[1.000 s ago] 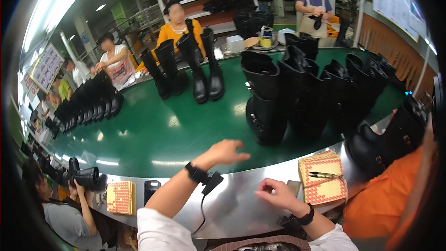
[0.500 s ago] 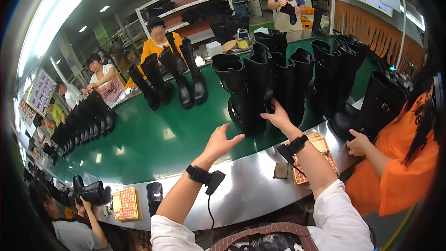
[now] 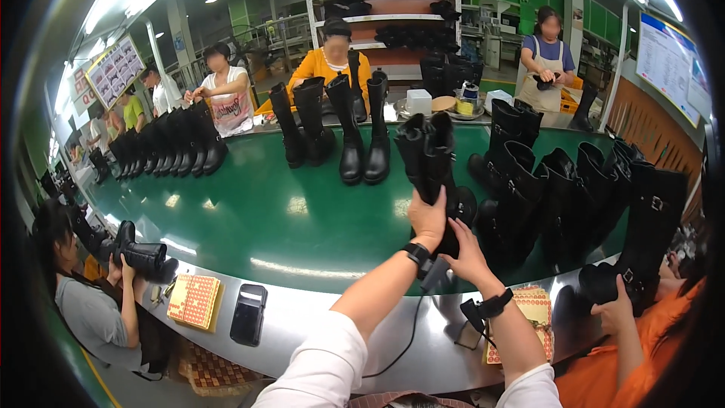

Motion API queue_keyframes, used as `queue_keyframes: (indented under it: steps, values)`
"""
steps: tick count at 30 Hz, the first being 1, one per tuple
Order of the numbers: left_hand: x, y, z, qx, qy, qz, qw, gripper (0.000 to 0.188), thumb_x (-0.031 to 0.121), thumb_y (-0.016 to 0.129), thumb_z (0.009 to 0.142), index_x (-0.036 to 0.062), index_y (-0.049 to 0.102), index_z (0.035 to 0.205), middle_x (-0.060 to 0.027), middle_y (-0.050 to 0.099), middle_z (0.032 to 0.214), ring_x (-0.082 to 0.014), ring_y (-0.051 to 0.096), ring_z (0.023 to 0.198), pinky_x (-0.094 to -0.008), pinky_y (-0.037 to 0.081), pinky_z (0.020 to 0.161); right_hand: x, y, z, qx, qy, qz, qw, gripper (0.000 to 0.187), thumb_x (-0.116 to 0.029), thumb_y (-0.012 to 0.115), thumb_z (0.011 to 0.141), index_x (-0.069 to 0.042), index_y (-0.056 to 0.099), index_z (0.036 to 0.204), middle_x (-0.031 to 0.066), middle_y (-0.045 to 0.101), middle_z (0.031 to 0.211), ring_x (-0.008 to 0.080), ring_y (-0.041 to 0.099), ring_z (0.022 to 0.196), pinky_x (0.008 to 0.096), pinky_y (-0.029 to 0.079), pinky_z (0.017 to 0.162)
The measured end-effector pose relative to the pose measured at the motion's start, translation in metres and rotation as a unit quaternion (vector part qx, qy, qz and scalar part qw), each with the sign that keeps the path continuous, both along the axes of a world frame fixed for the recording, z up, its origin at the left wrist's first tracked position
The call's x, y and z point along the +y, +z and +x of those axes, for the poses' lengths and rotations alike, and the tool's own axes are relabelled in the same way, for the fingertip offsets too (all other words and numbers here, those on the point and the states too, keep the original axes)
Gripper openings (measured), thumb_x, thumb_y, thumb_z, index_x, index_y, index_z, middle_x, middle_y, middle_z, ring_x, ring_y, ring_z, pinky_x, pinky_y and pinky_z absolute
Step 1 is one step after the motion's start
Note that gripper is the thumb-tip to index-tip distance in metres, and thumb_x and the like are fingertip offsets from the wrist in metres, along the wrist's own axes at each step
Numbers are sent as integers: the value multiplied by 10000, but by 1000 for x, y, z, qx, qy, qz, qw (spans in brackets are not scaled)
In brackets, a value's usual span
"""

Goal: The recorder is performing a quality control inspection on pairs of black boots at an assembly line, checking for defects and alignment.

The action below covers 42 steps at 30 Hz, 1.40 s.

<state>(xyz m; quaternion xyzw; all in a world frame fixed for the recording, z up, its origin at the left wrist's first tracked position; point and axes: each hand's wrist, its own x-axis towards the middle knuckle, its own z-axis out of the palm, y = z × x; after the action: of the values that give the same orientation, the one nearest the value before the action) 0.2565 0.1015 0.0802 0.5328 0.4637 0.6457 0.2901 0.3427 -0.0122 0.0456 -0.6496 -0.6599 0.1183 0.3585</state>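
A pair of tall black boots [image 3: 425, 155] stands close together in front of me, leaning a little. My left hand [image 3: 427, 219] is closed round the boots' lower shafts, its thumb showing on the near side and its fingers partly hidden. Lower down, my right hand [image 3: 470, 255] cups the foot end, with thumb and fingers on either side of the dark leather. Just to the right, several more black buckled boots [image 3: 517, 196] crowd together upright on the green table surface [image 3: 317, 219].
Along the steel edge [image 3: 302, 325] lie a black phone [image 3: 248, 315] and stacks of printed yellow cards [image 3: 194, 302] [image 3: 532, 317]. At right, a co-worker in orange [image 3: 604, 363] holds a boot; another at left handles one. Boots [image 3: 352, 136] stand across the table.
My hands, apart and beside the boots before, have closed on a pair. That pair now stands left of the group. The view has turned rightward and levelled.
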Motion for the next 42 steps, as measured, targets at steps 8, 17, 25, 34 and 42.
queue_keyframes:
  steps: [8, 17, 25, 34, 42]
  values:
    - [27, 53, -170, 122, 167, 117, 972, 642, 433, 780, 763, -159, 588, 919, -317, 643, 842, -449, 626, 817, -454, 487, 768, -58, 23, -1, 138, 44, -88, 985, 321, -245, 687, 820, -34, 685, 1062, 140, 687, 1051, 241, 664, 987, 350, 513, 850]
    - [53, 31, -317, 77, 178, 73, 978, 475, 274, 807, 769, -108, 649, 1004, -179, 704, 1003, -255, 678, 892, -353, 511, 809, -60, 18, -20, 106, 70, -55, 990, 258, -243, 669, 842, -56, 695, 1018, 104, 703, 969, 229, 675, 905, 349, 521, 806]
    - [52, -12, -333, 95, 81, -1, 992, 553, 220, 817, 751, -66, 592, 1167, -174, 667, 1119, -255, 643, 1001, -357, 482, 898, 44, 51, 17, 81, 1, 72, 994, 370, -263, 712, 774, -38, 663, 1064, 154, 675, 982, 278, 656, 910, 372, 520, 817]
    - [-45, -4, -306, 12, 158, -41, 987, 908, 42, 732, 762, 43, 185, 1486, -191, 300, 1468, -292, 347, 1342, -381, 256, 1118, 170, 57, 67, 212, -262, 85, 937, 349, -173, 745, 677, -51, 649, 990, 127, 673, 981, 292, 647, 932, 372, 510, 831]
    - [-146, -37, -297, -114, -221, -326, 912, 295, 49, 600, 886, -13, 515, 1162, -125, 636, 955, -210, 671, 810, -331, 570, 699, 208, 111, 138, 186, -361, 355, 842, 1152, -119, 862, 594, -122, 112, 1469, 242, 157, 1436, 405, 309, 1304, 419, 391, 1033]
